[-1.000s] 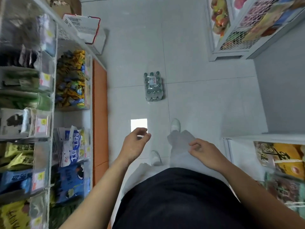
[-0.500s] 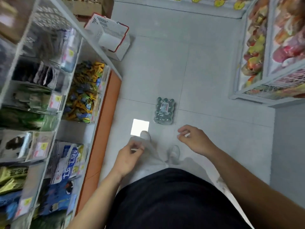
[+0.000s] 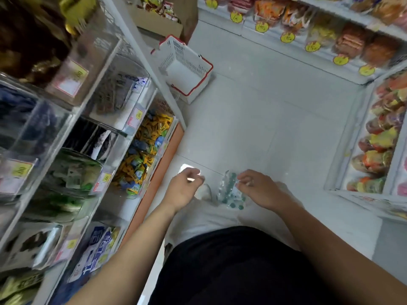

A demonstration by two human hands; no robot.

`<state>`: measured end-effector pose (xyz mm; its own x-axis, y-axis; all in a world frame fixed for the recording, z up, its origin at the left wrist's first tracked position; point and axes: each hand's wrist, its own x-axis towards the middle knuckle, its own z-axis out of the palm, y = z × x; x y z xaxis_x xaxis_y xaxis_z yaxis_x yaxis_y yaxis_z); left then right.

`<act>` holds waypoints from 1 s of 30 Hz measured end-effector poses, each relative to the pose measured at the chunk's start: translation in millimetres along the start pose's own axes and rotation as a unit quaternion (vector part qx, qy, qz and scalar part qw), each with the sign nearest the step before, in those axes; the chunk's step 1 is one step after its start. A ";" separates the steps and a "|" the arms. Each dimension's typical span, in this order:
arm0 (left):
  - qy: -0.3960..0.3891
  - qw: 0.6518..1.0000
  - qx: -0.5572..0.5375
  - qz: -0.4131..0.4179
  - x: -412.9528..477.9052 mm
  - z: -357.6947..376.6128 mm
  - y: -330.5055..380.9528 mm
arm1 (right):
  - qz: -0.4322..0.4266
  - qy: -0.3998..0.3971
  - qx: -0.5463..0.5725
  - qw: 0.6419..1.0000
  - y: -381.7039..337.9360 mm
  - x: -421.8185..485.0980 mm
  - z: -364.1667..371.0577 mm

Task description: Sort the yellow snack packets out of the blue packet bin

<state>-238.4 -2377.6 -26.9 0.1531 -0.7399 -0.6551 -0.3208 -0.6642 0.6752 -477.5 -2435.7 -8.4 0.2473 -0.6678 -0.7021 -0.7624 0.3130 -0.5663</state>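
Packets [image 3: 143, 157] untouched in the bin [image 3: 163, 148]

Yellow packets [image 3: 154, 128] and blue packets [image 3: 137, 146] mixed together, low on the left shelf [image 3: 116, 202], well apart from both hands. Left hand [image 3: 184, 191] out over the floor [image 3: 264, 128], fingers loosely curled, holding nothing. Right hand [image 3: 261, 190] near it, above a pack of water bottles [image 3: 228, 195], fingers curled toward the thumb; too blurred to tell any pinch. White basket [image 3: 187, 69] farther off.
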 end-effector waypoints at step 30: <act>0.389 0.883 -0.131 -0.228 92.2 -40.5 -170.9 | -0.362 -0.299 -0.390 0.792 -177.3 287.3 193.9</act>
<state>-131.5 -2336.6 -188.9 0.8391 -0.1699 -0.5167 0.1523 -0.8386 0.5230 -155.3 -2552.1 -193.4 0.8495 0.0305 -0.5267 -0.3717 -0.6739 -0.6385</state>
